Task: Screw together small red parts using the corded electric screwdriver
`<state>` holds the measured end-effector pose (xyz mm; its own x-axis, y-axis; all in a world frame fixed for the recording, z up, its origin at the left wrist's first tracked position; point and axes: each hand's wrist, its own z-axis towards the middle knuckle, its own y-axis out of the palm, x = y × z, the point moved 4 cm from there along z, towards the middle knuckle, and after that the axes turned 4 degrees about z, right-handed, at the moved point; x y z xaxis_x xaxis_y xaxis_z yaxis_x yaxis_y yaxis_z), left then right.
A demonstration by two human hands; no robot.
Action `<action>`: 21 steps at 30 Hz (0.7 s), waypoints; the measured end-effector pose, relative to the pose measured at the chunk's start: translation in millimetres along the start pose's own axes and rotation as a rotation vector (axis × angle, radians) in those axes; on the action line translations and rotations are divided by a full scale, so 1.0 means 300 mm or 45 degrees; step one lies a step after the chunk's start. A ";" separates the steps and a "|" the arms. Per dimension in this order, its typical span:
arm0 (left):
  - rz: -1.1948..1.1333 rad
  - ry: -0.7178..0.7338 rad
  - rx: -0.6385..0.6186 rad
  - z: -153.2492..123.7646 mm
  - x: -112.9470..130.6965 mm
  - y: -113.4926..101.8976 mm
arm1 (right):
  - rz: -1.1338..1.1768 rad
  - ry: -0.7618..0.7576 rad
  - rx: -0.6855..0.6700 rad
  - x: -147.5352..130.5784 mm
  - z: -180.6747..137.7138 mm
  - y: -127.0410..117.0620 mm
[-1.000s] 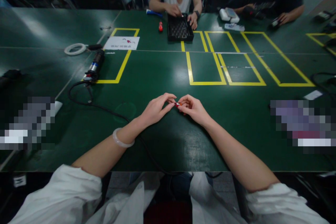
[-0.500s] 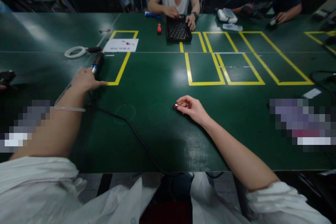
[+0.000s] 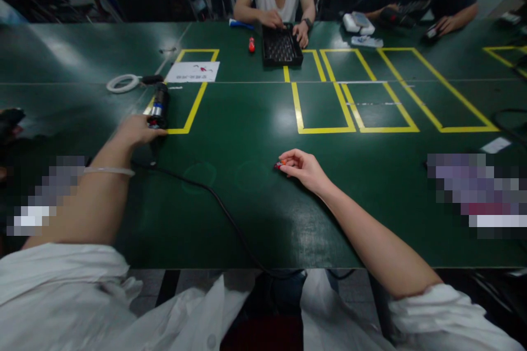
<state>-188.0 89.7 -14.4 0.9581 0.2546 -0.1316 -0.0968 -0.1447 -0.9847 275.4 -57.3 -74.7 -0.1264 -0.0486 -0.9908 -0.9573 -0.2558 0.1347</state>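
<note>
At the left, my left hand [image 3: 135, 130] is closed at the near end of a black cylindrical corded tool [image 3: 160, 103] with a silver and blue band; its thumb points right. My palm hides part of the tool. A black cable [image 3: 214, 194] trails from below this hand toward the table's near edge. My right hand [image 3: 303, 169] is at the middle of the green table [image 3: 255, 219], its thumb and fingers pinching a small red and orange piece [image 3: 279, 165]. Fingertips cover much of that piece, so its kind is unclear.
Yellow tape rectangles [image 3: 325, 130] mark the table. A printed white sheet [image 3: 192, 72] and a white coiled ring [image 3: 122, 84] lie beyond my left hand. Across the table, a person in a white shirt works at a black tray [image 3: 282, 57], near a red-handled item [image 3: 251, 44].
The black tool has swung more upright and slightly toward me, with my left hand a little lower and to the right. My right hand keeps its pinch, nearly still.
</note>
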 end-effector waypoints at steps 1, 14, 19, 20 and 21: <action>-0.002 0.023 0.018 -0.018 0.026 0.000 | -0.006 0.002 -0.003 0.003 0.001 -0.001; -0.069 0.544 0.186 -0.443 0.528 -0.014 | -0.162 -0.095 -0.009 -0.032 -0.013 0.008; -0.065 0.750 0.236 -0.628 0.700 -0.024 | -0.294 -0.136 0.030 -0.031 -0.021 0.006; -0.065 0.789 0.249 -0.658 0.727 -0.023 | -0.336 -0.150 0.033 -0.033 -0.023 0.005; -0.066 0.826 0.260 -0.686 0.751 -0.021 | -0.381 -0.165 0.036 -0.036 -0.026 0.005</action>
<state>83.9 -48.9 -14.2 0.9245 -0.3776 -0.0510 -0.0341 0.0515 -0.9981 277.5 -64.7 -63.6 0.1312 0.1482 -0.9802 -0.9636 -0.2131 -0.1612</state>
